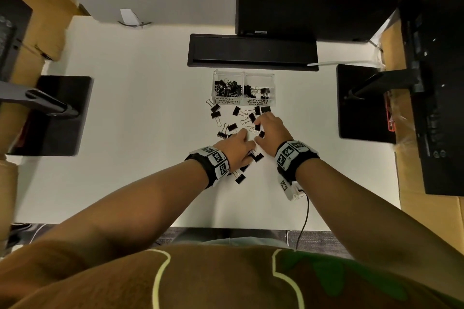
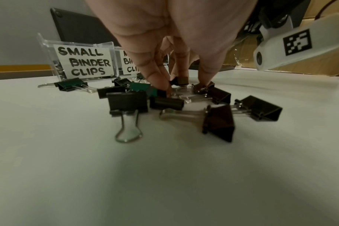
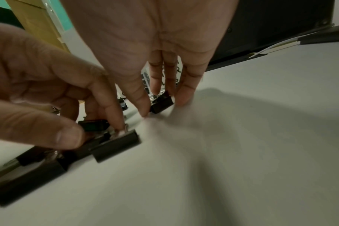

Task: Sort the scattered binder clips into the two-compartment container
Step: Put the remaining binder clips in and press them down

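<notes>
Both hands down among loose binder clips (image 1: 232, 128) on the white surface (image 1: 140, 133).

Left hand (image 1: 234, 148): its fingers (image 2: 157, 81) reach down and touch clips; no clear grip shows. Right hand (image 1: 272, 130): fingers (image 3: 184, 93) nearly straight, bracketing a small clip (image 3: 162, 102). The clear container (image 1: 243, 75) stands toward the far edge, clips in both compartments.

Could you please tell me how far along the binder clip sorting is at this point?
Partly done. The container holds a full pile behind the small label and a few clips in the medium side. In hand: the left hand and right hand both reach fingers-down into the scattered clips; neither has lifted one. Left: over a dozen loose clips on the table.
</notes>
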Demonstrator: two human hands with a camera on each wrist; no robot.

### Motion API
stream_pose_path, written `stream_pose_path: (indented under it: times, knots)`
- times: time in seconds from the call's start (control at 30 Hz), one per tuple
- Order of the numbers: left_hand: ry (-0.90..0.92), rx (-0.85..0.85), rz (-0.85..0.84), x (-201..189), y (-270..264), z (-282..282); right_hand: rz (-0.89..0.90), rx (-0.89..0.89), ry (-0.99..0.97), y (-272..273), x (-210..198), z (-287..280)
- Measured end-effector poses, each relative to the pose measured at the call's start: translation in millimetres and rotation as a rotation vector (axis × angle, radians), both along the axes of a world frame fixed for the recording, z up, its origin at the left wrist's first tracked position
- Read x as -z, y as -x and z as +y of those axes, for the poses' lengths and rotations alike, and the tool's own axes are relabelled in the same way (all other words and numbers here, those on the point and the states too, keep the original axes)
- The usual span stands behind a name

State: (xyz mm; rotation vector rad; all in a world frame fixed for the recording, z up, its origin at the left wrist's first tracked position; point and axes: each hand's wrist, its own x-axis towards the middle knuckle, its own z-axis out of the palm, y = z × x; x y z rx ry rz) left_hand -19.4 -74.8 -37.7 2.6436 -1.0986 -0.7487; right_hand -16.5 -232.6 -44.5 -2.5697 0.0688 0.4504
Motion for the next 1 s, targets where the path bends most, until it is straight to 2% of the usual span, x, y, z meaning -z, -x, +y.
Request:
stream_pose_path:
  times: [0.33,0.5,0.87,1.0]
  knots:
    - [-0.049,0.037,-0.052,-1.2,-1.2,1.5,0.065,0.009,-0.003,4.0,2.8,-1.0]
    - [-0.081,0.038,-0.007,-0.6,-1.7,1.8,0.057,-0.063,-0.003,3.6,1.6,1.1]
    - [-0.046,0.022,-0.038,-3.3,-9.7,0.0,0.003,-0.218,0.142,4.1,0.2,-2.9]
    - [-0.034,0.027,-0.053,-7.6,-9.4,1.1,-0.006,-0.223,0.166,5.8,0.3,-4.3]
